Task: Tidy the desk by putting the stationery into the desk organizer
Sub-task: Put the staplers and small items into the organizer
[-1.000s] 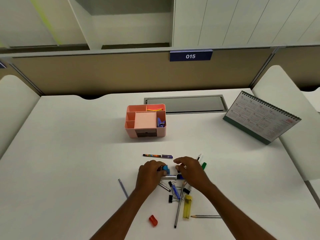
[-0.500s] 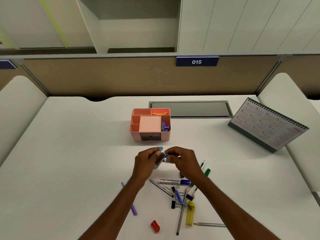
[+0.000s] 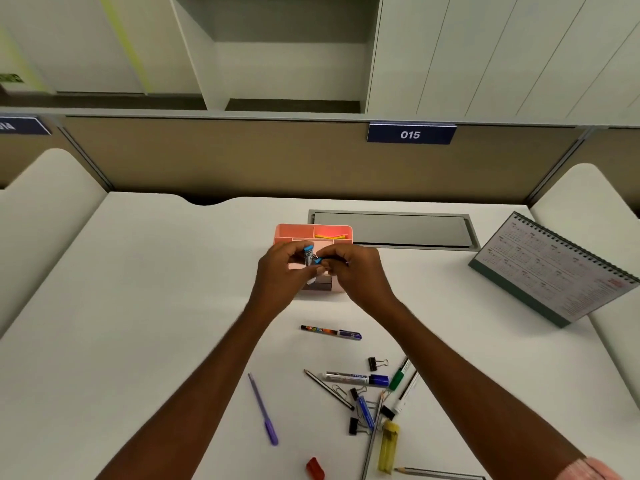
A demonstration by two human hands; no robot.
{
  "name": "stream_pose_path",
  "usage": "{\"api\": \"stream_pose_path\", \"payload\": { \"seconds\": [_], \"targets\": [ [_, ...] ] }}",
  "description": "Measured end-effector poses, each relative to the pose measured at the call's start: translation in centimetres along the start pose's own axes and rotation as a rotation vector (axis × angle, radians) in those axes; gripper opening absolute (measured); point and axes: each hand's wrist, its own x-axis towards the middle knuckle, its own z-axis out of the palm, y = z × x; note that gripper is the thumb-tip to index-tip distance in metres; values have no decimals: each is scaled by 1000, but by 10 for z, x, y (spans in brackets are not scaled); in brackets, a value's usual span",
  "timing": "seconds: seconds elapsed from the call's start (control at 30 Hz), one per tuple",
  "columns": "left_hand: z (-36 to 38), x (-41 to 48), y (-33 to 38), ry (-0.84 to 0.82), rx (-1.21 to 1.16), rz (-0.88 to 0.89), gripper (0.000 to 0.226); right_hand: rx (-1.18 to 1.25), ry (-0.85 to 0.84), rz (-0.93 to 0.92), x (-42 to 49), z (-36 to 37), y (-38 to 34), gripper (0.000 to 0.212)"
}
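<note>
Now over the organizer (image 3: 294,233), twelve o'clock of the loose pens (image 3: 353,378), with left hand (image 3: 282,273) and right hand (image 3: 358,277) both pinching a blue-capped item (image 3: 308,254); next, probably: release into a compartment.

A pink desk organizer (image 3: 294,233) stands upright mid-tabletop (image 3: 138,306), yellow strips (image 3: 330,235) in a rear compartment; over it a small blue-capped piece (image 3: 308,255) is pinched between the left hand (image 3: 280,271) and right hand (image 3: 356,275); nearer lie a purple pen (image 3: 263,410), a multicoloured marker (image 3: 330,332), a blue-capped marker (image 3: 356,378), a black binder clip (image 3: 373,363), a yellow piece (image 3: 388,448) and a red piece (image 3: 315,468).
</note>
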Motion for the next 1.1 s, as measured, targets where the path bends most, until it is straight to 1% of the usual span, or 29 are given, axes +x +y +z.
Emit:
{"api": "stream_pose_path", "payload": {
  "seconds": [0.13,0.2,0.3,0.43,0.7,0.87,1.1],
  "targets": [
    [-7,17,3,22,53,137,48,19,19,-21,16,3,-1,22],
    [-8,26,4,31,115,168,48,14,19,-31,23,5,-3,23],
    [-10,44,4,53,189,180,47,46,25,22,34,8,-3,24],
    [-10,69,-1,59,231,158,45,71,44,101,37,10,6,23],
    [5,106,-24,41,296,69,45,43,9,250,17,6,36,21],
    [22,119,-33,-24,297,-22,45,-20,2,258,17,3,51,21],
    [37,129,-41,-120,341,-82,42,-29,6,250,19,-3,60,19]
  ]
}}
